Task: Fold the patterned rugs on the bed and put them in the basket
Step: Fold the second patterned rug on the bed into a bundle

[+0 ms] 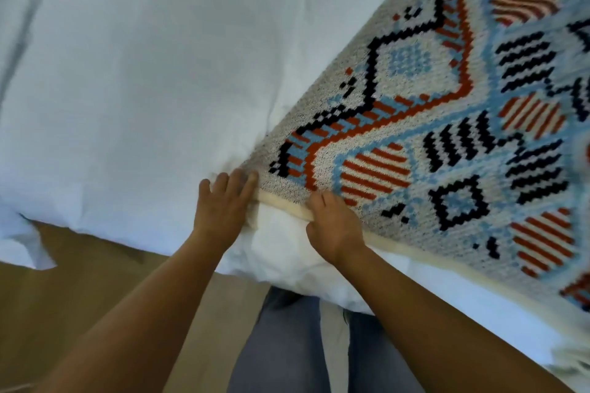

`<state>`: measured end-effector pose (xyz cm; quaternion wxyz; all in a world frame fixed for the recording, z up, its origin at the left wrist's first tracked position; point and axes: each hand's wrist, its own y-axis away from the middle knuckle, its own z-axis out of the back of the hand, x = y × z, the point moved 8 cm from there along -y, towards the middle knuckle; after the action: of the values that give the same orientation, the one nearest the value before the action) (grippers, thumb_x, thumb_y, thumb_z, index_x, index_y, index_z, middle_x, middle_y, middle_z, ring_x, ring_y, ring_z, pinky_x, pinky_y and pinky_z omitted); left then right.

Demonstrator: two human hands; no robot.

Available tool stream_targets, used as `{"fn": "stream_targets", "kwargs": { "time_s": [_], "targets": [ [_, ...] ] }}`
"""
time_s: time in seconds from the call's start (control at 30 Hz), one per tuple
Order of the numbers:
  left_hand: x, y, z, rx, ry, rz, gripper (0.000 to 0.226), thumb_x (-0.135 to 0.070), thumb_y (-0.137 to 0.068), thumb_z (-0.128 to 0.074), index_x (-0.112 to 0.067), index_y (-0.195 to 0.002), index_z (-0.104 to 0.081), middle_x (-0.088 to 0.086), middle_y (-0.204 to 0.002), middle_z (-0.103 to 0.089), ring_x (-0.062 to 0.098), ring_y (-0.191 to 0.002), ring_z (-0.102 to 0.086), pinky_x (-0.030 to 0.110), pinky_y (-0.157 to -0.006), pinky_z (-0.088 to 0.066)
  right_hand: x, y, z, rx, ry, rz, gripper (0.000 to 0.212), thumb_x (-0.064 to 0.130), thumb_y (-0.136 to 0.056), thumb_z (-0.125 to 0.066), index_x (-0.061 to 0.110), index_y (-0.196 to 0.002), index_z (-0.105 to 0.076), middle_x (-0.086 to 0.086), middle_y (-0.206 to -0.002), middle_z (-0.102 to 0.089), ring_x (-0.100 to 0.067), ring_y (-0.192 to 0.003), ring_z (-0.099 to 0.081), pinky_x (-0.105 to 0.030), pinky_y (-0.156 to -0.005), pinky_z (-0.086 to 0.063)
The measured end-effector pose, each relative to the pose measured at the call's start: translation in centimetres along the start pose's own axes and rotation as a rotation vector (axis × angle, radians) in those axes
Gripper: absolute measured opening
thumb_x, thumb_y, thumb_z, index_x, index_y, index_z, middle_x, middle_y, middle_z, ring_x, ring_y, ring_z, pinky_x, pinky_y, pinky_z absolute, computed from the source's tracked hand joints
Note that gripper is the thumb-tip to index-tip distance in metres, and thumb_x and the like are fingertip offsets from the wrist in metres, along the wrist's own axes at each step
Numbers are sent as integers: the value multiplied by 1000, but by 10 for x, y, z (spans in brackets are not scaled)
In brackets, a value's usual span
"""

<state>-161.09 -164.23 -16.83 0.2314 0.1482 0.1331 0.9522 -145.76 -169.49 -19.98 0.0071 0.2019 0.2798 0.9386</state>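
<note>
Lying spread over the right part of the white-covered bed (127, 73), the cream flat-woven patterned rug (431, 124), figured in navy, rust-red and pale blue diamonds, is recorded flat, its near corner at the mattress edge. The left hand (223, 204) is laid at that corner with fingers straight, tips touching the rug's edge and the bedding beside it; nothing is grasped by it. The right hand (333, 226) is set just beside it on the plain cream hem band (281, 205), fingers curled over the band in what is read as a grip; the thumb is hidden. The basket is not in view. The rug is judged soft and limp, yet fairly thick and of some weight: it may be expected to drape and sag rather than hold a crease, and to drag on the soft bedding, which is puckered at the corner. Hold is best taken at the hem band and corners, where the weave looks firmest, with the hands parted wider so the edge is carried over evenly. Tan floor (95, 281) and grey trouser legs (281, 344) are noted below.
</note>
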Motion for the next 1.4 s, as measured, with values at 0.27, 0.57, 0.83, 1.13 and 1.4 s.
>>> {"fn": "stream_targets", "kwargs": {
  "time_s": [0.27, 0.57, 0.83, 1.13, 1.4],
  "targets": [
    [29, 32, -19, 34, 55, 30, 69, 11, -58, -73, -3, -123, -58, 25, -74, -58, 29, -50, -52, 30, -45, -39, -20, 16, -10, 33, 36, -81, 33, 5, -87, -42, 7, -119, -49, -15, -119, -55, -31, -106, -53, -35, -80, -45],
    [71, 72, -56, 325, -166, 259, 70, -10, -92, -34, -9, -147, 9, 12, -121, -44, 25, -97, -48, 36, -77, -40, 53, 37, -56, 114, -21, 118, 39, -1, -84, -47, 3, -123, -46, -17, -124, -51, -31, -109, -50, -35, -86, -41],
    [-98, 38, 0, 72, 109, -189, 79, -24, -75, -69, -21, -143, -28, 17, -147, -34, 36, -132, -37, 59, -102, -31, -36, 74, -12, -55, 0, 106, 35, 18, -66, -63, 5, -97, -54, -15, -97, -55, -31, -88, -52, -35, -69, -44],
    [-154, 44, -34, 358, -6, -340, 56, -16, -100, -18, -13, -145, 15, 11, -156, 12, 36, -143, 7, 45, -114, -11, -101, 105, -41, 123, 9, -63, 45, 0, -88, -43, 3, -133, -41, -18, -135, -45, -30, -124, -41, -37, -99, -37],
    [-233, 58, 14, 360, -114, -521, 69, -31, -92, -35, -12, -148, 0, 16, -156, 5, 35, -143, 6, 52, -113, 4, -157, 165, -1, -20, -203, -109, 45, 11, -87, -45, 5, -132, -43, -15, -135, -42, -28, -123, -38, -32, -94, -37]
  ]
}}
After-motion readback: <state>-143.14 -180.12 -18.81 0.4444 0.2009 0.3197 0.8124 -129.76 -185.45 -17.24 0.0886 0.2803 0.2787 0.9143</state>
